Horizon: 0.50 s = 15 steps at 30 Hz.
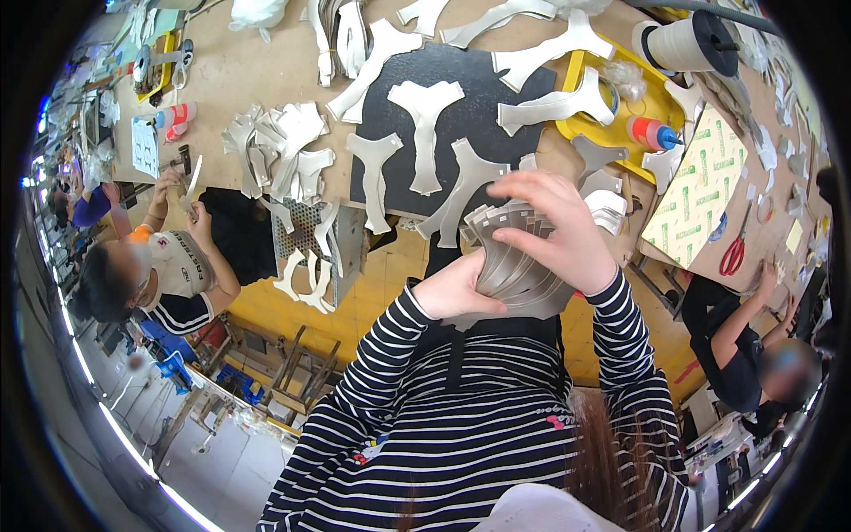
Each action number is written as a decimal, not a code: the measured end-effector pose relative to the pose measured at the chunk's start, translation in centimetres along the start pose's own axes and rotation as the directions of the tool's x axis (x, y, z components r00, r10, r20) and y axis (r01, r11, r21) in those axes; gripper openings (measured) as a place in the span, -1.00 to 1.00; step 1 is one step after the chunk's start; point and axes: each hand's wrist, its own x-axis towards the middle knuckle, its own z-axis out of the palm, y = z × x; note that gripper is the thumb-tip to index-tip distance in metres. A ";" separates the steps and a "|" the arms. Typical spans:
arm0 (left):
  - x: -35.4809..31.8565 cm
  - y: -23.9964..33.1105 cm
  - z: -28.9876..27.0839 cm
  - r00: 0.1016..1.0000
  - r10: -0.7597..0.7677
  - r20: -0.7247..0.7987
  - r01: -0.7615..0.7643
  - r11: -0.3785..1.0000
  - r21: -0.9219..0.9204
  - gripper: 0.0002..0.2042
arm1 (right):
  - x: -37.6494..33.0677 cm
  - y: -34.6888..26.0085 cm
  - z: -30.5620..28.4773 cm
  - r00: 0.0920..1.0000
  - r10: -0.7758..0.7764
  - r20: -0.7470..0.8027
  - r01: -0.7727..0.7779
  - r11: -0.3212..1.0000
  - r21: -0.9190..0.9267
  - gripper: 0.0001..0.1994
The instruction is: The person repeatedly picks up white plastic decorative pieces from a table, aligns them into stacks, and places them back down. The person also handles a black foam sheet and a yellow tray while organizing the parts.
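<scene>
In front of my body I hold a fanned stack of grey leather-like cut pieces. My left hand is closed on the stack's left side, thumb on top. My right hand curls over its upper right part, fingers on the far edges. Just beyond the hands, a pale Y-shaped piece lies on a black mat. A similar cut piece overhangs the mat's near edge close to the stack. The undersides of the pieces I hold are hidden.
A yellow tray holds a red-and-blue bottle. A thread spool stands behind it. Bundled pale pieces lie at left, and red-handled scissors at right. Co-workers sit on both sides.
</scene>
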 end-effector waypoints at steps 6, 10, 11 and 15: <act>-0.4 0.3 0.3 1.000 -0.001 0.004 0.001 0.999 0.036 -0.30 | -0.4 1.1 -1.2 0.982 0.056 0.182 -0.066 0.997 0.049 -0.79; -0.5 0.2 0.3 0.998 -0.022 0.058 0.017 0.997 0.072 -0.30 | -0.6 0.6 -1.0 0.977 0.090 0.195 -0.117 0.984 0.132 -0.84; -0.4 0.2 0.3 0.998 -0.015 0.068 0.011 0.998 0.061 -0.30 | -0.5 0.5 -0.9 0.978 0.055 0.203 -0.080 0.990 0.120 -0.85; -0.4 -0.1 0.3 0.996 -0.001 0.086 -0.006 0.997 0.081 -0.28 | -0.5 0.3 -1.0 0.979 0.063 0.192 -0.091 0.986 0.139 -0.85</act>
